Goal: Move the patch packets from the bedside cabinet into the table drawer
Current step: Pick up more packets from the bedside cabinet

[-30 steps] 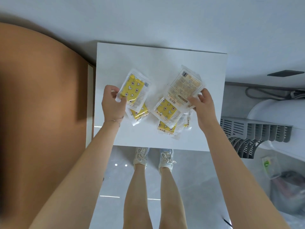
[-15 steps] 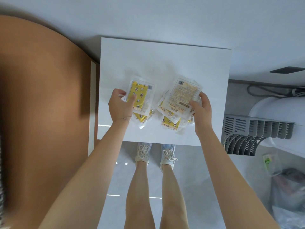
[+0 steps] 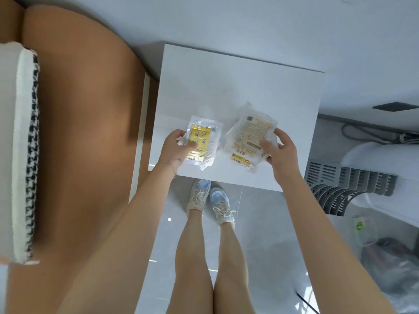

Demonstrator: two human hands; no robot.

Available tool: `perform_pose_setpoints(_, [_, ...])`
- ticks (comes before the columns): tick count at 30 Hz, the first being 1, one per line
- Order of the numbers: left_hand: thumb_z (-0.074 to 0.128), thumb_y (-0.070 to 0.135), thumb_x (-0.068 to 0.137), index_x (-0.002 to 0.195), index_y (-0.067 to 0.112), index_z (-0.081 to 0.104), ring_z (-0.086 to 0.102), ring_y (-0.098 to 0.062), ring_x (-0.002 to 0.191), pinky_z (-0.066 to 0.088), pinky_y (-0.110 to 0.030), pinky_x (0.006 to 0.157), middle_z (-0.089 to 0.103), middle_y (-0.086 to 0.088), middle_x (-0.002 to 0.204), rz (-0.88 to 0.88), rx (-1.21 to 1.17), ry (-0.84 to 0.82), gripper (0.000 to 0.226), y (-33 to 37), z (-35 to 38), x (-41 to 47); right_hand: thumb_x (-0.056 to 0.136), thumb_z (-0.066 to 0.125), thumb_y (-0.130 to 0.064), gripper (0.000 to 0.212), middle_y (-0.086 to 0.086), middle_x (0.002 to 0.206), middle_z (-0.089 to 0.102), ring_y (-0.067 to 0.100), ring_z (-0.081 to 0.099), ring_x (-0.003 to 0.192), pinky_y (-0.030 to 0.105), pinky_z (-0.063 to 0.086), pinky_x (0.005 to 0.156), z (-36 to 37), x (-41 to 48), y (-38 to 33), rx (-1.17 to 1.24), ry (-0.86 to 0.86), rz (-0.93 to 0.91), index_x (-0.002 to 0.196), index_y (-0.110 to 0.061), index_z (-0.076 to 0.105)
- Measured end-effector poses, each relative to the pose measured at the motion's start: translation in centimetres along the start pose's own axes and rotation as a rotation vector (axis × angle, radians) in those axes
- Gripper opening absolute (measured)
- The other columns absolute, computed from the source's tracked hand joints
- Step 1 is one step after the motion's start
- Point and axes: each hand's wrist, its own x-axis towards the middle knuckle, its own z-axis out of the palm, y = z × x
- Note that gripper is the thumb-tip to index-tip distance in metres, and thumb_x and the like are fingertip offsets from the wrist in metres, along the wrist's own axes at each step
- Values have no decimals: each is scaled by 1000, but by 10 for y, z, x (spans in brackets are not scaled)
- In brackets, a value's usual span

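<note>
- As the person stands at the white bedside cabinet [image 3: 226,82], both hands are out over its near half, and each one has packets in it
- The left hand [image 3: 174,149] grips a small bunch of patch packets [image 3: 200,141], yellow with little stars, in clear wrappers; the thumb lies across the front of the top one and the fingers [image 3: 179,133] curl round the left edge
- The right hand [image 3: 278,150] holds a thicker stack [image 3: 251,134] of the same packets, the top one showing its pale printed back; the thumb presses down on that top packet and the other fingers wrap round the right edge and underneath
- One yellow packet pokes out at the near edge of that stack
- The two bunches sit just beside each other with a narrow strip of white showing between them
- I cannot tell whether the packets rest on the cabinet top or are lifted just clear of it
- To the left of the cabinet is a brown padded headboard [image 3: 86,109], with a white cushion [image 3: 20,143] edged in a black-and-white check against it
- Below the cabinet's near edge the person's pale sneakers [image 3: 210,200] stand on a glossy grey floor [image 3: 260,234]
- Off to the right are a grey slatted grille [image 3: 344,189], a cable [image 3: 362,132] and a crumpled plastic bag [image 3: 390,268]
</note>
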Motion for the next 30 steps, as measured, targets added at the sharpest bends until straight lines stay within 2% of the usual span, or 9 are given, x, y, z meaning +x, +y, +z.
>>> perform_pose_setpoints(2, [66,1,84,78,19,48,50,-5,76,41,-15,54,51,11,83,-11,-97,31,27,-2,-6,-23,89,62,-2,44,7,107,69,28,67,100,39,55,85,-3,-17,-4,-8,-50,51,129,-18,54])
perform_pose_setpoints(4, [66,3,85,88,15,51,53,-5,80,40,-8,47,53,13,86,-50,-211,58,20,-6,-12,-47,89,62,-1,45,9,112,69,28,67,102,44,55,88,-6,-36,-10,-37,-92,76,130,-16,53])
perform_pose_setpoints(8, [68,3,84,97,15,53,68,-25,90,57,-26,58,67,-3,98,-162,-488,52,23,-21,-29,-95,89,62,0,46,7,110,70,25,69,98,44,56,87,-7,-71,-22,-92,-177,81,131,-13,52])
perform_pose_setpoints(14, [71,2,80,102,10,55,68,-28,97,58,-44,78,68,-11,110,-198,-573,173,28,-38,-61,-181,87,65,-2,45,5,104,73,27,70,96,52,54,90,12,-129,-44,-298,-323,5,128,-15,52])
perform_pose_setpoints(18, [69,-1,81,97,12,52,69,-21,87,60,-37,71,68,-9,106,-164,-727,285,27,-48,-82,-229,86,68,-7,43,7,103,73,30,70,96,60,51,89,35,-168,-58,-409,-414,-48,123,-22,54])
perform_pose_setpoints(20, [69,1,81,103,11,49,70,-16,83,60,-32,66,68,-6,105,-142,-796,348,31,-54,-93,-252,86,67,-4,41,8,104,73,31,70,95,61,51,88,47,-187,-65,-427,-464,-68,121,-20,55])
perform_pose_setpoints(24, [67,1,83,95,19,49,71,-8,73,54,-21,55,70,4,93,-107,-968,471,28,-70,-111,-294,88,63,0,35,-1,98,74,24,72,91,51,57,84,77,-224,-80,-465,-587,-107,115,-22,58])
perform_pose_setpoints(27, [66,0,83,102,16,50,70,-15,86,59,-28,65,69,-1,101,-77,-1101,538,30,-90,-125,-319,89,61,2,35,0,99,73,18,73,87,36,60,72,102,-252,-83,-503,-667,-126,115,-20,56])
perform_pose_setpoints(30, [65,0,84,107,13,47,69,-18,89,60,-32,70,67,-3,104,-72,-1205,605,32,-118,-138,-343,89,61,2,38,2,106,71,16,72,89,31,59,69,127,-280,-75,-557,-721,-147,121,-16,54])
